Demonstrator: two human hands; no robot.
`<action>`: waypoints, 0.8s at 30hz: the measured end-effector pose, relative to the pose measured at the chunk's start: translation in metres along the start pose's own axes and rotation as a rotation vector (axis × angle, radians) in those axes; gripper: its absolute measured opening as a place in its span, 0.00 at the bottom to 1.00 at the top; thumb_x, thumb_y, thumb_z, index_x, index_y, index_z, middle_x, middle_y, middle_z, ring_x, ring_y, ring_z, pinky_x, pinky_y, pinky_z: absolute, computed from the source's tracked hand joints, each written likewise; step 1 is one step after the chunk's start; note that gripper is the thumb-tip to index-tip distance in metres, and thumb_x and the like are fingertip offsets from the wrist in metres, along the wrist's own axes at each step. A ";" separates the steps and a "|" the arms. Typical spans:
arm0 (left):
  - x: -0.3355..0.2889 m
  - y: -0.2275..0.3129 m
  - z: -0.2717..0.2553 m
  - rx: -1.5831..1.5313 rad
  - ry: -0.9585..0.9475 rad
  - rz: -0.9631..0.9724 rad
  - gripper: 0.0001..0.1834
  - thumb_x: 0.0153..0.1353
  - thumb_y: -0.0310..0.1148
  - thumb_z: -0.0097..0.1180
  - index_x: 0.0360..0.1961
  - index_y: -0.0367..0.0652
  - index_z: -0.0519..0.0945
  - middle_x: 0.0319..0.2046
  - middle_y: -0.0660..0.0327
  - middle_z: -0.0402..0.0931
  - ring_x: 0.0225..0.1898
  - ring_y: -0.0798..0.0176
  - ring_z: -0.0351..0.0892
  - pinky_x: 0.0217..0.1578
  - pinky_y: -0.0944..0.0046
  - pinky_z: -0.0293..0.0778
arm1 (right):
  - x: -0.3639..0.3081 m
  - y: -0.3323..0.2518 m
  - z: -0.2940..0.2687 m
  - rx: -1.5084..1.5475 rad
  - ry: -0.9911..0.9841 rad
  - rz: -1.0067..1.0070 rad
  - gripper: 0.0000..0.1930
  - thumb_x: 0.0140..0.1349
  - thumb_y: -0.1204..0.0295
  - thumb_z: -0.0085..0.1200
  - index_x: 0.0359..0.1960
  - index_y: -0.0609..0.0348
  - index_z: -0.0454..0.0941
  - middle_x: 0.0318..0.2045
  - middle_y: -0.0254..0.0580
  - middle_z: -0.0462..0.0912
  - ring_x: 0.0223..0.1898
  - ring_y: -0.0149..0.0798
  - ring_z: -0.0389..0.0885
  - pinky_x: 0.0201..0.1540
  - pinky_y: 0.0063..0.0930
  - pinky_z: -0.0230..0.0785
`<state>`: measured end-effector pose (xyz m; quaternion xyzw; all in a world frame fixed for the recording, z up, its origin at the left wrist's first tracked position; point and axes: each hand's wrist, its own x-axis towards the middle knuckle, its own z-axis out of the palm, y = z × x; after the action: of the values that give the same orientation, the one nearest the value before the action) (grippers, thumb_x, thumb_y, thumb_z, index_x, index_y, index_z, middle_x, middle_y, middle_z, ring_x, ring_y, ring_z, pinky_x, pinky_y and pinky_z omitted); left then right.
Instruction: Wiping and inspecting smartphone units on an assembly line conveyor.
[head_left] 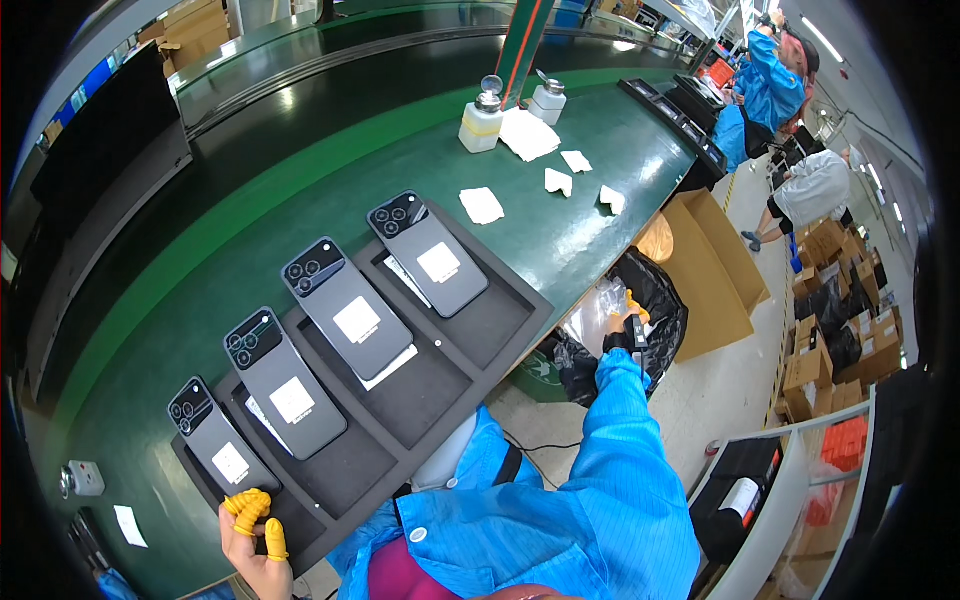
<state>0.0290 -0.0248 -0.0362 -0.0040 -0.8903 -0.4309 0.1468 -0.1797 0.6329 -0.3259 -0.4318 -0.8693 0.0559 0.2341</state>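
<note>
A dark foam tray lies slantwise on the green bench. Four compartments hold grey smartphones, backs up, each with a white square label: the near-left phone, a second phone, a third phone and the far-right phone. Yellow finger cots cover the fingertips of my left hand, which is at the near-left phone's lower end, thumb apart from the fingers. To the right, my right hand reaches over a black-bagged bin beside clear plastic; its fingers look spread.
Two pump bottles, one nearer and one farther, stand by white wipes. An open cardboard box sits beyond the bin. Co-workers, one in blue and one in white, are at the upper right.
</note>
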 end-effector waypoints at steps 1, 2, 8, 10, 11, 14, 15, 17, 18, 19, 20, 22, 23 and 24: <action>0.000 0.000 0.000 0.002 0.003 0.002 0.11 0.58 0.17 0.55 0.43 0.32 0.79 0.43 0.54 0.75 0.44 0.58 0.75 0.48 0.64 0.71 | 0.000 -0.002 0.001 0.006 0.002 -0.002 0.16 0.52 0.71 0.57 0.42 0.67 0.76 0.50 0.69 0.71 0.53 0.60 0.72 0.57 0.44 0.63; 0.000 0.001 0.000 0.005 0.006 0.004 0.11 0.58 0.17 0.55 0.43 0.32 0.79 0.43 0.54 0.75 0.44 0.58 0.75 0.47 0.64 0.71 | 0.000 -0.003 0.004 0.007 0.004 -0.006 0.16 0.52 0.71 0.57 0.42 0.67 0.76 0.50 0.69 0.71 0.53 0.60 0.72 0.57 0.44 0.63; 0.002 0.005 0.001 0.041 0.031 0.028 0.11 0.56 0.17 0.56 0.41 0.34 0.81 0.42 0.54 0.76 0.42 0.59 0.76 0.42 0.66 0.72 | -0.015 0.003 0.015 -0.005 0.004 0.011 0.16 0.52 0.72 0.56 0.42 0.68 0.76 0.51 0.70 0.69 0.53 0.61 0.71 0.58 0.44 0.62; -0.009 -0.009 0.005 -0.001 0.040 -0.053 0.10 0.58 0.21 0.56 0.42 0.33 0.79 0.44 0.55 0.73 0.44 0.61 0.74 0.42 0.68 0.71 | -0.015 0.005 0.018 -0.011 0.028 0.002 0.16 0.52 0.72 0.56 0.42 0.68 0.75 0.51 0.70 0.69 0.54 0.61 0.70 0.58 0.44 0.62; -0.015 -0.016 0.006 -0.044 0.047 -0.134 0.11 0.59 0.25 0.55 0.42 0.31 0.77 0.46 0.56 0.70 0.45 0.62 0.73 0.43 0.70 0.70 | -0.014 0.006 0.019 -0.007 0.039 -0.007 0.16 0.52 0.72 0.56 0.42 0.68 0.75 0.51 0.70 0.69 0.54 0.62 0.70 0.58 0.44 0.61; -0.010 -0.010 0.006 -0.074 0.032 -0.155 0.10 0.57 0.24 0.57 0.40 0.30 0.76 0.44 0.56 0.69 0.45 0.61 0.72 0.46 0.68 0.68 | -0.004 0.010 0.021 0.009 0.093 -0.051 0.16 0.52 0.72 0.56 0.41 0.69 0.75 0.51 0.71 0.68 0.54 0.62 0.69 0.58 0.44 0.61; -0.010 -0.009 0.006 -0.071 0.039 -0.160 0.10 0.57 0.24 0.57 0.40 0.30 0.76 0.44 0.56 0.69 0.45 0.61 0.72 0.46 0.68 0.68 | -0.009 0.000 0.011 0.013 0.089 -0.059 0.16 0.52 0.72 0.56 0.41 0.69 0.75 0.51 0.71 0.68 0.54 0.62 0.69 0.58 0.44 0.61; -0.012 -0.007 0.006 -0.081 0.045 -0.179 0.10 0.57 0.24 0.57 0.40 0.30 0.76 0.44 0.56 0.69 0.45 0.61 0.72 0.45 0.68 0.68 | -0.022 -0.023 -0.021 0.128 0.136 -0.234 0.19 0.51 0.67 0.61 0.44 0.65 0.77 0.42 0.62 0.78 0.43 0.55 0.78 0.48 0.43 0.68; -0.011 -0.007 0.006 -0.088 0.040 -0.175 0.10 0.57 0.24 0.57 0.40 0.30 0.76 0.44 0.56 0.69 0.45 0.61 0.72 0.45 0.68 0.68 | -0.017 -0.016 -0.019 0.122 0.142 -0.230 0.19 0.51 0.67 0.61 0.44 0.65 0.77 0.42 0.62 0.78 0.43 0.55 0.78 0.48 0.43 0.68; -0.011 -0.010 0.006 -0.091 0.041 -0.165 0.11 0.57 0.24 0.57 0.40 0.30 0.77 0.44 0.56 0.69 0.45 0.62 0.72 0.45 0.69 0.68 | -0.011 -0.011 -0.013 0.167 0.067 -0.145 0.19 0.51 0.67 0.60 0.43 0.66 0.77 0.42 0.62 0.77 0.43 0.57 0.77 0.48 0.45 0.68; -0.010 -0.012 0.007 -0.094 0.041 -0.155 0.11 0.57 0.24 0.57 0.40 0.30 0.77 0.44 0.56 0.69 0.45 0.62 0.72 0.45 0.69 0.68 | -0.006 -0.005 -0.009 0.211 -0.008 -0.059 0.18 0.52 0.67 0.59 0.42 0.66 0.78 0.43 0.63 0.77 0.43 0.59 0.77 0.48 0.46 0.68; -0.013 -0.014 0.007 -0.083 0.067 -0.143 0.11 0.57 0.24 0.57 0.41 0.31 0.77 0.45 0.56 0.69 0.44 0.62 0.73 0.43 0.70 0.68 | -0.019 -0.037 -0.044 0.143 -0.006 -0.075 0.16 0.52 0.67 0.59 0.39 0.66 0.79 0.42 0.61 0.76 0.43 0.59 0.77 0.48 0.45 0.68; -0.014 -0.015 0.006 -0.079 0.080 -0.121 0.12 0.56 0.24 0.57 0.41 0.31 0.77 0.45 0.56 0.69 0.44 0.63 0.73 0.42 0.70 0.68 | -0.028 -0.052 -0.069 0.180 0.041 -0.053 0.16 0.52 0.67 0.59 0.39 0.66 0.79 0.42 0.61 0.76 0.43 0.59 0.77 0.49 0.46 0.68; -0.014 -0.016 0.006 -0.081 0.082 -0.119 0.12 0.56 0.24 0.57 0.41 0.31 0.77 0.45 0.56 0.69 0.44 0.63 0.73 0.42 0.70 0.68 | -0.033 -0.059 -0.082 0.217 0.091 -0.026 0.16 0.52 0.67 0.59 0.39 0.66 0.79 0.42 0.60 0.76 0.44 0.58 0.77 0.49 0.46 0.68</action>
<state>0.0387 -0.0284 -0.0551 0.0605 -0.8642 -0.4743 0.1569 -0.1682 0.5622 -0.2470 -0.3947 -0.8521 0.1269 0.3193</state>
